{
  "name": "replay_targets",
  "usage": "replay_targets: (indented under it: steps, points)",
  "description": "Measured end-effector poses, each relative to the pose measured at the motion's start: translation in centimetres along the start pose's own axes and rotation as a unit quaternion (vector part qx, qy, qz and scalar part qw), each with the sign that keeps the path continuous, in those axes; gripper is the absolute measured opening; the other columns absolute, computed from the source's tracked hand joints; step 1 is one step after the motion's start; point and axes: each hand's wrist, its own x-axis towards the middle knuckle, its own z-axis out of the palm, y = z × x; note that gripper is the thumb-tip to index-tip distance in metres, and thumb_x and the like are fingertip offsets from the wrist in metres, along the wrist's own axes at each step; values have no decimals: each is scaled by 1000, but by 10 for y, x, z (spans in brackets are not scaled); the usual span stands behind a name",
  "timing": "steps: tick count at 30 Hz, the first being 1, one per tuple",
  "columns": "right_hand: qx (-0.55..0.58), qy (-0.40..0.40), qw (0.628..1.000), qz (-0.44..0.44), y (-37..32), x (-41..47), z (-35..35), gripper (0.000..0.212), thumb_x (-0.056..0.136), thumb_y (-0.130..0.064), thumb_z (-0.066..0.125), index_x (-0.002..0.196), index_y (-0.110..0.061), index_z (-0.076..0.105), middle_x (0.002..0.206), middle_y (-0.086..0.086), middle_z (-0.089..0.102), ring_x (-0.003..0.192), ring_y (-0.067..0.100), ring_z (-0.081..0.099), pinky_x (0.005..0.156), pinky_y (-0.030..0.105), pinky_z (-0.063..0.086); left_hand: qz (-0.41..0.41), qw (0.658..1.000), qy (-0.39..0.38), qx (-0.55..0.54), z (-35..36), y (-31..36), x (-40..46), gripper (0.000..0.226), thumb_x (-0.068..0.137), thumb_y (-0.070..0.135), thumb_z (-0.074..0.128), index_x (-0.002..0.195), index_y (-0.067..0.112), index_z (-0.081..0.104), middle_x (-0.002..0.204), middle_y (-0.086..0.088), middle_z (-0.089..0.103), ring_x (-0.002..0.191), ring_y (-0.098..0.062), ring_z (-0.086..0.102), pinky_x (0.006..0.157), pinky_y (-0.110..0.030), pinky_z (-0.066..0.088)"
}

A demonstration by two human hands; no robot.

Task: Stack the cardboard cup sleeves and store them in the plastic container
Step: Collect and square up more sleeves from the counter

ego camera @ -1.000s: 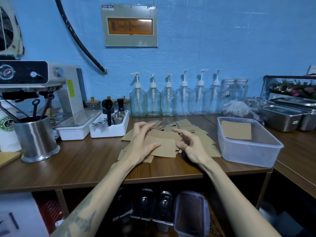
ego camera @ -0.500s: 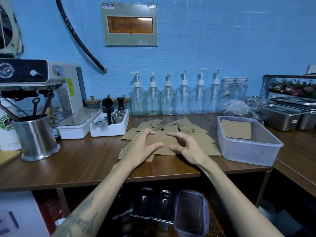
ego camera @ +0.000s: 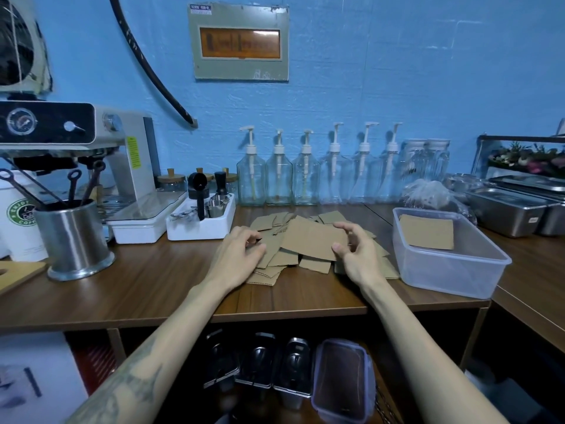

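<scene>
Plastic container [ego camera: 449,272] on counter [ego camera: 153,289], right side; holds flat cardboard sleeves [ego camera: 426,231] against its far wall. White tray [ego camera: 198,230] at left holds small metal cups and a black scoop. Loose sleeve pile [ego camera: 293,258] between tray and container. Right hand [ego camera: 356,255] pinches the right edge of the top sleeve [ego camera: 312,240], thumb under, fingers curled over. Left hand [ego camera: 238,255] rests on the pile's left side, fingers curled; grip cannot be told.

Your forearms are bare, with no sleeves, gloves or rings. Dark tattoo linework [ego camera: 122,390] covers your left forearm well back from the grip.
</scene>
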Motion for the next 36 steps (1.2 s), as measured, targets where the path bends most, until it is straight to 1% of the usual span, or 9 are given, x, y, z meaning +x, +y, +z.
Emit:
replay_targets:
  steps: [2,4,8,14,19,22,25,30,36]
  points:
    - [5,11,1000,8,1,1,-1,37,93,2,59,121,-22,62,119,-1,58,118,10,52,87,15,36,-28,995,-35,87,2,1,2,56,89,58,54,133,23,56,128,4,51,125,-18,48,106,-40,39]
    - [-6,9,1000,9,1,0,-1,38,93,1,59,123,-22,62,123,0,58,95,1,55,70,3,38,-65,981,-73,168,4,2,3,78,83,75,45,140,23,50,139,0,46,133,-21,38,108,-42,34]
    - [-32,-4,999,2,3,1,-1,39,94,-1,60,124,-26,62,121,-2,60,86,-1,51,70,0,38,-100,977,-85,166,6,1,3,84,78,80,49,141,23,50,143,-1,45,137,-22,35,108,-42,32]
    - [-27,2,1000,3,4,2,0,38,93,-1,61,123,-24,62,112,-1,60,86,8,52,63,0,39,-105,993,-16,-51,2,-6,5,70,72,38,84,132,22,51,127,1,49,121,-18,49,102,-36,41]
    - [-17,-4,1000,12,5,3,1,38,93,-2,61,123,-24,63,106,-6,60,109,29,55,62,4,44,-103,983,68,-138,-4,1,2,55,80,10,79,126,22,51,110,-1,56,106,-23,57,85,-31,45]
    - [-10,-9,1000,17,5,2,2,38,93,-2,62,120,-29,64,101,-7,62,89,38,53,70,30,56,-107,961,110,-228,-8,4,1,52,81,7,77,119,31,50,101,-2,61,99,-27,64,90,-44,53]
    - [-12,-19,1000,15,8,4,2,39,92,-2,63,117,-32,64,94,-1,60,77,18,54,75,48,57,-130,922,164,-327,-15,4,1,50,80,13,79,110,39,49,99,-6,71,93,-28,68,90,-53,54]
    - [-20,-23,1000,-3,10,6,3,39,90,-4,66,118,-31,65,101,1,61,88,1,55,93,36,49,-120,837,240,-477,-26,15,1,47,83,10,77,121,20,51,94,-6,76,87,-23,70,73,-39,59]
    - [4,-61,998,-16,15,8,3,46,88,-2,68,109,-43,65,75,8,47,63,23,48,64,37,50,-47,917,122,-378,-16,30,-1,23,79,12,79,95,27,70,88,6,75,77,-7,67,70,-21,54]
